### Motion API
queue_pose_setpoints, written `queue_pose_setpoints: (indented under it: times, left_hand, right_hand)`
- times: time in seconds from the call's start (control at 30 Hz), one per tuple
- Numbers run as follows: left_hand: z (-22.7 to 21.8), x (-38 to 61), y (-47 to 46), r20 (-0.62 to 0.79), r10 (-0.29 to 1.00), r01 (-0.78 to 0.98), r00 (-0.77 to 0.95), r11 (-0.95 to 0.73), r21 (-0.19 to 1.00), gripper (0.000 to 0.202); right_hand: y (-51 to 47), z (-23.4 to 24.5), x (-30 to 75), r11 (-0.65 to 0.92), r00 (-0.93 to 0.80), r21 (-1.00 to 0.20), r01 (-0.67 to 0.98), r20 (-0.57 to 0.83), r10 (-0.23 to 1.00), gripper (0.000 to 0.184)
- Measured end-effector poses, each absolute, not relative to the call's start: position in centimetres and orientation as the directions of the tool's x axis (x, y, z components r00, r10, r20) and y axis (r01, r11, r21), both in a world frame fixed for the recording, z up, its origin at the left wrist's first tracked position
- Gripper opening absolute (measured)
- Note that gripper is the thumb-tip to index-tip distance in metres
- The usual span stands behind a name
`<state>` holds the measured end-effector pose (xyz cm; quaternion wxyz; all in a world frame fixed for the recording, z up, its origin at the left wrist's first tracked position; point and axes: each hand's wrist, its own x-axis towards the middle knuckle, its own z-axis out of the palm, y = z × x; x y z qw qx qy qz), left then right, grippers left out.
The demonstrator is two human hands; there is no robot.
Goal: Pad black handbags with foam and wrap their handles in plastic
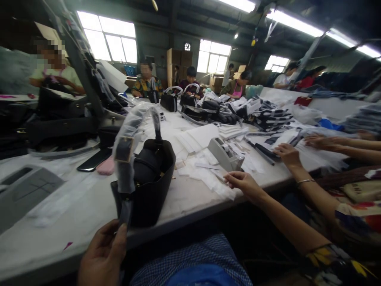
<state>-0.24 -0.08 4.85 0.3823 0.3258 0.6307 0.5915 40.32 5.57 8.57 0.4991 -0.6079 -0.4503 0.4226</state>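
Note:
A black handbag (156,190) stands upright at the front edge of the white table, its top open and a dark rounded bundle inside. Its tall handle (124,182) arches above it, wrapped in cloudy plastic film, with a gold-edged buckle partway up. At the lower left, my left hand (102,254) pinches the handle's lower end, near the bag's front side, between thumb and fingers. My right hand is out of view. Blue checked cloth (193,254) covers my lap.
Left of the bag lie a dark phone (94,160), a pink case (106,165) and a grey tape dispenser (28,192). Another tape dispenser (224,155) stands to the right among white papers. A co-worker's hand (242,182) reaches in nearby. More black bags (169,101) lie farther back.

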Motion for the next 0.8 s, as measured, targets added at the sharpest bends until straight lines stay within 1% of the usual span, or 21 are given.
queue_pose_setpoints:
  times: [0.07, 0.13, 0.2, 0.27, 0.33, 0.43, 0.57, 0.63, 0.7, 0.73, 0.8]
  left_hand:
    - [6.0, 0.5, -0.5, -0.12, 0.877, -0.138, -0.466, 0.062, 0.989, 0.056]
    - [6.4, 0.8, -0.7, -0.106, 0.889, -0.166, -0.445, 0.035, 0.985, 0.055]
    - [6.2, 0.9, -0.7, -0.069, 0.899, -0.142, -0.432, 0.007, 0.99, 0.053]
    - [6.0, 0.7, -0.7, -0.028, 0.911, -0.11, -0.411, -0.019, 0.994, 0.05]
    - [5.8, 0.6, -0.8, 0.006, 0.921, -0.084, -0.39, -0.042, 0.996, 0.047]
    - [5.9, 0.7, -0.8, 0.05, 0.929, -0.058, -0.366, -0.076, 0.995, 0.04]
    - [6.1, 0.7, -0.7, 0.072, 0.94, -0.09, -0.333, -0.108, 0.99, 0.034]
    - [6.1, 0.6, -0.6, 0.072, 0.943, -0.129, -0.324, -0.12, 0.984, 0.032]
    - [6.2, 0.5, -0.6, 0.041, 0.953, -0.192, -0.3, -0.102, 0.976, 0.032]
    - [6.2, 0.4, -0.6, 0.001, 0.961, -0.24, -0.278, -0.07, 0.968, 0.033]
    - [6.3, 0.2, -0.7, -0.103, 0.975, -0.363, -0.198, 0.025, 0.932, 0.038]
  right_hand:
    - [5.0, 9.6, 35.4, -0.054, 0.0, -0.986, 0.16, -0.054, 0.999, 0.035]
    - [4.5, 10.7, 30.2, -0.015, -0.214, -0.988, 0.155, -0.049, 0.976, 0.032]
    - [4.0, 11.5, 25.3, 0.007, -0.357, -0.994, 0.108, -0.032, 0.934, 0.031]
    - [3.7, 11.9, 21.2, 0.044, -0.437, -0.997, 0.056, 0.015, 0.899, 0.031]
    - [3.6, 12.0, 18.2, 0.091, -0.451, -0.996, 0.018, 0.073, 0.889, 0.03]
    - [3.8, 11.9, 15.4, 0.176, -0.392, -0.984, 0.03, 0.15, 0.908, 0.029]
    - [4.0, 11.8, 13.9, 0.286, -0.312, -0.944, 0.162, 0.226, 0.923, 0.036]
    - [4.1, 11.8, 13.6, 0.328, -0.253, -0.907, 0.263, 0.263, 0.931, 0.031]
    - [4.3, 11.7, 13.6, 0.322, -0.202, -0.885, 0.335, 0.266, 0.943, 0.025]
    - [4.5, 11.6, 13.6, 0.302, -0.188, -0.889, 0.343, 0.249, 0.95, 0.025]
    - [4.7, 11.2, 13.9, 0.226, -0.189, -0.928, 0.296, 0.176, 0.966, 0.027]
